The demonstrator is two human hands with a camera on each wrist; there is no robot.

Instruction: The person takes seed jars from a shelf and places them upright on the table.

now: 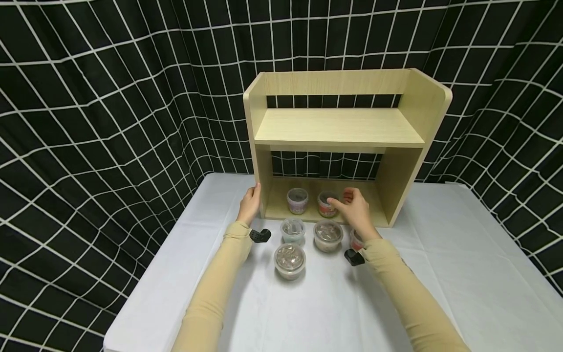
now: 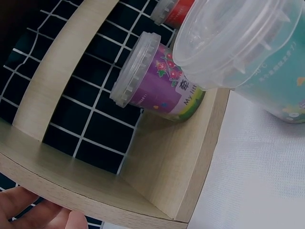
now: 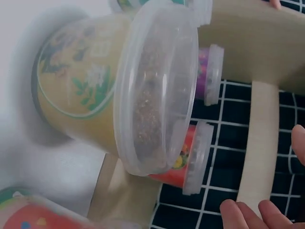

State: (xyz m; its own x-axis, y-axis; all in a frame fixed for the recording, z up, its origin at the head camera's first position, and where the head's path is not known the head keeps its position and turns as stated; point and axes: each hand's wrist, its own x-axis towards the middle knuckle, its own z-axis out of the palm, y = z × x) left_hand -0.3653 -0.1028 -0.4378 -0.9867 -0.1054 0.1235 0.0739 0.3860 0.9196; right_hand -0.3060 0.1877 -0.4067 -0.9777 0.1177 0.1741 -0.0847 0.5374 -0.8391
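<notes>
My left hand (image 1: 249, 203) rests at the left side panel of a wooden shelf (image 1: 338, 128); in the left wrist view its fingers (image 2: 43, 214) lie along the panel's outer side. Above the lower board, my right hand (image 1: 355, 210) hovers beside a red lidded cup (image 1: 327, 209). The right wrist view has the thumb and fingers (image 3: 233, 214) spread apart, with nothing between them. A purple lidded cup (image 2: 159, 83) stands on the same board, left of the red one.
On the white table (image 1: 334, 303), before the shelf, stand a teal cup (image 1: 292, 231), a tub with a yellowish label (image 3: 81, 81), another clear-lidded tub (image 1: 289, 261) and a red cup (image 1: 355, 241) partly behind the right wrist. Black gridded cloth (image 1: 110, 122) hangs around.
</notes>
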